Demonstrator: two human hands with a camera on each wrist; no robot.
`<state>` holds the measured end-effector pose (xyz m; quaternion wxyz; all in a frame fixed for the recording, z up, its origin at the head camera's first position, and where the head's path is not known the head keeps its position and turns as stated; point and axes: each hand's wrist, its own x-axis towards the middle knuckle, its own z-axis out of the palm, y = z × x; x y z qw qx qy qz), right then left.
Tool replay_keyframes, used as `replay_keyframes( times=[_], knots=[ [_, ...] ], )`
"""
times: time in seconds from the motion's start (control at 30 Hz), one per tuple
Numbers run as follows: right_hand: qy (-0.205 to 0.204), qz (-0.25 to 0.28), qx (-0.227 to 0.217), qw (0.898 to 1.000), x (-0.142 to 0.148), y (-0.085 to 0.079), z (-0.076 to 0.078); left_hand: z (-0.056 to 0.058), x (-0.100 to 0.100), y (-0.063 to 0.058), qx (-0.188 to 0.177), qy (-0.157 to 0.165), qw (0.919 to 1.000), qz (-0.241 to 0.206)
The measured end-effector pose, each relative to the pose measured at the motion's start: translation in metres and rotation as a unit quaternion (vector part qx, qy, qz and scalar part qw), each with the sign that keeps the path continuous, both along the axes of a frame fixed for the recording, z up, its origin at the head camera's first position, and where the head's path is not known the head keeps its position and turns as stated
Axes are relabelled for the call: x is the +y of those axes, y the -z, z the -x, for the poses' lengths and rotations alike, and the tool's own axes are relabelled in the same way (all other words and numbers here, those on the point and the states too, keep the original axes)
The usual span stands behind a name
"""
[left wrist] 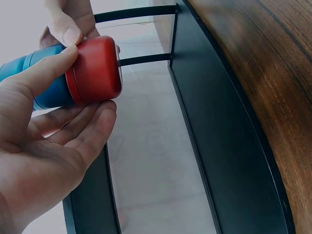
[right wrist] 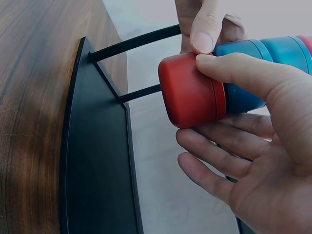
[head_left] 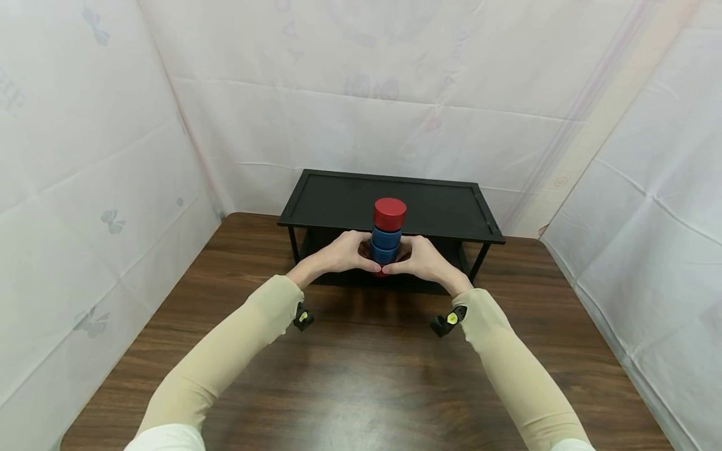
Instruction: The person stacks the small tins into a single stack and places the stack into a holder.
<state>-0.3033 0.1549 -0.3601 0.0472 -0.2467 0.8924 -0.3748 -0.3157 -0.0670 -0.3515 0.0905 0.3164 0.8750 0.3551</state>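
An upright column of stacked red and blue cup-shaped pieces [head_left: 387, 237] is held between two hands, in front of the rack's front edge in the head view. It has a red piece on top, two blue ones in the middle and a red one [left wrist: 99, 69] at the bottom. My left hand [head_left: 345, 252] grips the lower part from the left, its thumb lying on the bottom red piece. From the right, my right hand [head_left: 424, 259] grips the same part, thumb against the red piece [right wrist: 189, 89]. Both thumb tips meet at the near side.
Behind the column stands a low black rack [head_left: 344, 197] with a flat rimmed top, a lower shelf and thin legs. It rests on a dark brown wooden table [head_left: 361, 376]. White sheeting [head_left: 361, 119] hangs at the back and both sides.
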Motion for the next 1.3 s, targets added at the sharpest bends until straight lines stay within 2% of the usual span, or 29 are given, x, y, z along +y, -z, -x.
replay_keyframes(
  times=[1.3],
  knots=[
    [-0.016, 0.007, 0.012, 1.0, -0.004, -0.03, 0.006, 0.006, -0.007, -0.03, 0.0, 0.007, 0.9999, -0.007]
  ],
)
